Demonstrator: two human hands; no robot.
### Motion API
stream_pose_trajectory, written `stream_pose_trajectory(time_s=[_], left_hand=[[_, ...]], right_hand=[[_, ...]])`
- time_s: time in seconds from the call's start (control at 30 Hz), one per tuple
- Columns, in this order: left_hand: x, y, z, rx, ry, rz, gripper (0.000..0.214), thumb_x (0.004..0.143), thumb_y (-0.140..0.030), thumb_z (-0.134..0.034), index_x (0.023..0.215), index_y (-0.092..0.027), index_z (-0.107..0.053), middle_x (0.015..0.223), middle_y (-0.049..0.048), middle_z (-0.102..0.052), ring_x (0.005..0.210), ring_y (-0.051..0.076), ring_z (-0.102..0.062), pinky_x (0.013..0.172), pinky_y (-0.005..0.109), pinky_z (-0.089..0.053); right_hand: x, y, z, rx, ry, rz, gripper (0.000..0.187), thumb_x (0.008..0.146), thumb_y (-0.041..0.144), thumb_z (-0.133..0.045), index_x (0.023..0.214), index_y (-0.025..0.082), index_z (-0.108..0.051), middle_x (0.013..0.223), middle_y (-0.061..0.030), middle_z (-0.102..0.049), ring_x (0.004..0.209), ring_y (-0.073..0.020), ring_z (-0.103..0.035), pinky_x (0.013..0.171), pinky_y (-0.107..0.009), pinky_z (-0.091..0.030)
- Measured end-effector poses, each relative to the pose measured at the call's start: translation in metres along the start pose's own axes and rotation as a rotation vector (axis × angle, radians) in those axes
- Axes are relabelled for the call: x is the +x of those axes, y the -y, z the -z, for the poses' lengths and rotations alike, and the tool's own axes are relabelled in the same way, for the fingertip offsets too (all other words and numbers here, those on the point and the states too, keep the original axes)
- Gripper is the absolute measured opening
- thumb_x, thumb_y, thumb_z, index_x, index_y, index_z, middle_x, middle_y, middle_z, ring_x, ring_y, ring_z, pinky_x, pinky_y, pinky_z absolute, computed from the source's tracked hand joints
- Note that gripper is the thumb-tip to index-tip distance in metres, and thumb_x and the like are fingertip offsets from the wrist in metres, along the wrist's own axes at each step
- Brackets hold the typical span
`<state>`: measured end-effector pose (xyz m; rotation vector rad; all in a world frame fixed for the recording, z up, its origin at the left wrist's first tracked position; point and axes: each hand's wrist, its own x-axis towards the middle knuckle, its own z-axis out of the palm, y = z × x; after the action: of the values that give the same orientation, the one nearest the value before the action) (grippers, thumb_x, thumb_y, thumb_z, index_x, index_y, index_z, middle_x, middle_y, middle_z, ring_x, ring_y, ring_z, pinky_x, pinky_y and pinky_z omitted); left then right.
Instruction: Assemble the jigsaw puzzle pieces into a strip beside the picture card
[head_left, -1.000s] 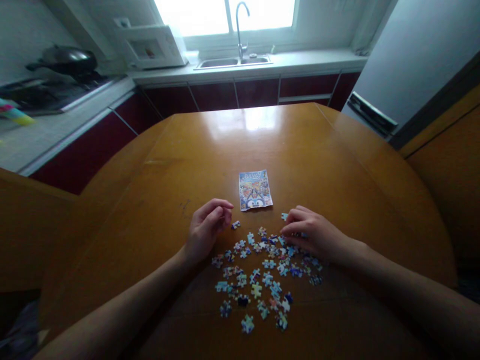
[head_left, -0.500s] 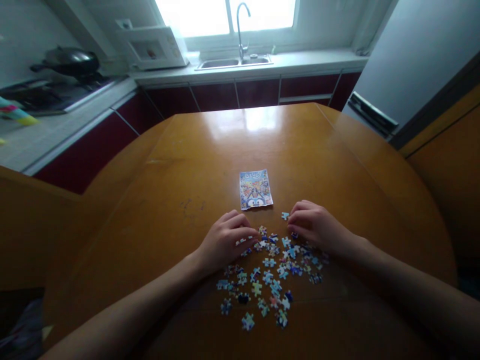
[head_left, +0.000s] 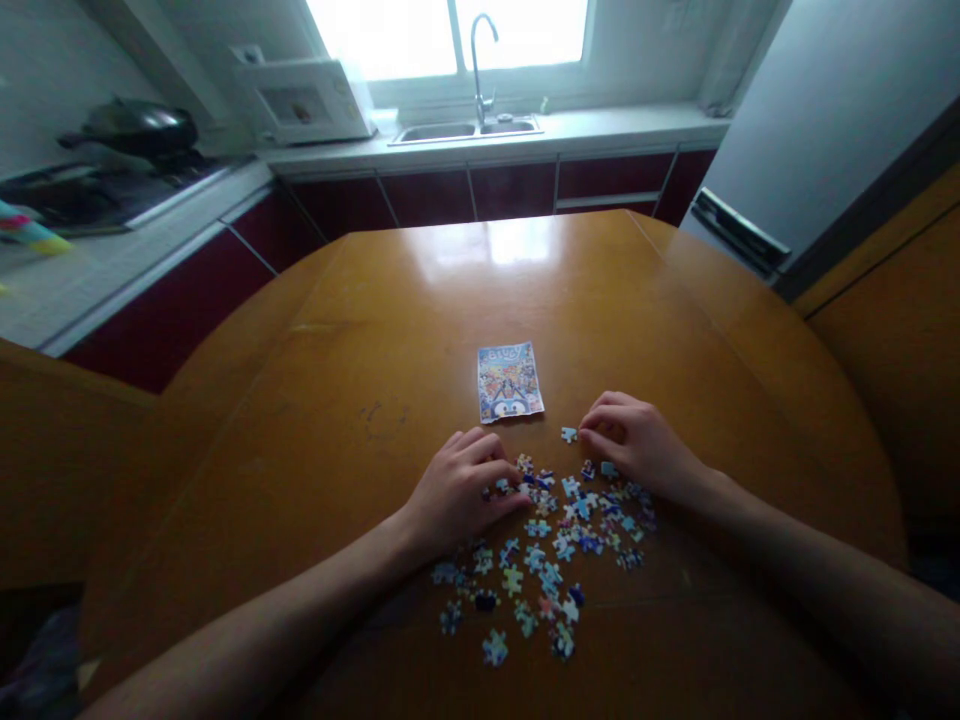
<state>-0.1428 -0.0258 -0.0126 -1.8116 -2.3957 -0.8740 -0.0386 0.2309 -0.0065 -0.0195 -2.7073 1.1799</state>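
Several loose jigsaw pieces (head_left: 540, 545) lie scattered on the wooden table (head_left: 420, 330) in front of me. A small colourful picture card (head_left: 509, 381) lies just beyond them. My left hand (head_left: 463, 490) rests on the left edge of the scatter, fingers curled and pressed down onto pieces near its fingertips. My right hand (head_left: 637, 445) sits at the upper right of the scatter, fingers curled together beside a single piece (head_left: 569, 434) lying apart. Whether either hand holds a piece is hidden by the fingers.
Behind the table runs a kitchen counter with a sink and tap (head_left: 480, 70) under a bright window. A microwave (head_left: 304, 100) stands left of the sink, a dark pan (head_left: 135, 125) on the stove at far left. A grey fridge (head_left: 810, 130) stands at right.
My left hand has moved right from bare table onto the left side of the pieces. My right hand has drawn up and away from the pile toward the single piece.
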Motion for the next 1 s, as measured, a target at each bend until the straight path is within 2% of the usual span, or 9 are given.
stream_pose_trajectory(time_s=[0.13,0.27,0.4,0.57,0.7,1.0], left_hand=[[0.001,0.005,0.005,-0.116,-0.094,-0.011,0.010,0.090,-0.030,-0.071,0.087,-0.021,-0.074,0.079,0.0023,-0.061,0.077,0.016,-0.053,0.071,0.029,-0.042],[-0.001,0.020,0.016,-0.174,-0.192,0.077,0.010,0.093,-0.025,-0.066,0.091,-0.019,-0.073,0.079,0.0030,-0.061,0.078,0.015,-0.054,0.070,0.028,-0.044],[-0.005,0.031,0.025,-0.137,-0.072,0.171,0.013,0.092,-0.030,-0.067,0.087,-0.020,-0.075,0.081,0.0032,-0.061,0.079,0.016,-0.055,0.073,0.030,-0.045],[-0.006,0.029,0.022,-0.128,0.044,0.191,0.015,0.086,-0.037,-0.074,0.087,-0.022,-0.076,0.083,0.0031,-0.063,0.081,0.017,-0.055,0.074,0.031,-0.046],[-0.007,0.029,0.016,-0.159,0.075,0.145,0.013,0.088,-0.036,-0.074,0.093,-0.024,-0.076,0.084,0.0030,-0.063,0.081,0.017,-0.054,0.074,0.031,-0.046],[-0.006,0.027,0.016,-0.231,0.128,0.122,0.008,0.093,-0.027,-0.066,0.092,-0.020,-0.070,0.092,0.0037,-0.065,0.089,0.018,-0.054,0.080,0.031,-0.045]], right_hand=[[0.001,-0.003,0.002,-0.020,-0.037,-0.027,0.013,0.088,0.024,-0.065,0.079,0.020,-0.072,0.084,-0.0056,-0.065,0.076,-0.0171,-0.059,0.067,-0.032,-0.047],[0.004,-0.012,0.011,-0.027,-0.116,-0.054,0.012,0.088,0.024,-0.064,0.083,0.019,-0.073,0.085,-0.0058,-0.067,0.074,-0.0171,-0.059,0.065,-0.032,-0.047],[0.008,-0.022,0.021,-0.050,-0.167,-0.076,0.013,0.088,0.026,-0.064,0.083,0.018,-0.073,0.084,-0.0059,-0.067,0.070,-0.0165,-0.057,0.062,-0.032,-0.045],[0.009,-0.026,0.024,-0.079,-0.174,-0.094,0.016,0.088,0.030,-0.064,0.082,0.019,-0.073,0.082,-0.0062,-0.068,0.068,-0.0169,-0.057,0.060,-0.032,-0.044],[0.009,-0.022,0.023,-0.079,-0.163,-0.096,0.019,0.089,0.031,-0.061,0.080,0.018,-0.072,0.081,-0.0062,-0.068,0.067,-0.0168,-0.057,0.060,-0.032,-0.043],[0.008,-0.019,0.022,-0.051,-0.151,-0.089,0.020,0.091,0.030,-0.060,0.080,0.018,-0.071,0.080,-0.0055,-0.066,0.067,-0.0160,-0.054,0.060,-0.031,-0.042]])
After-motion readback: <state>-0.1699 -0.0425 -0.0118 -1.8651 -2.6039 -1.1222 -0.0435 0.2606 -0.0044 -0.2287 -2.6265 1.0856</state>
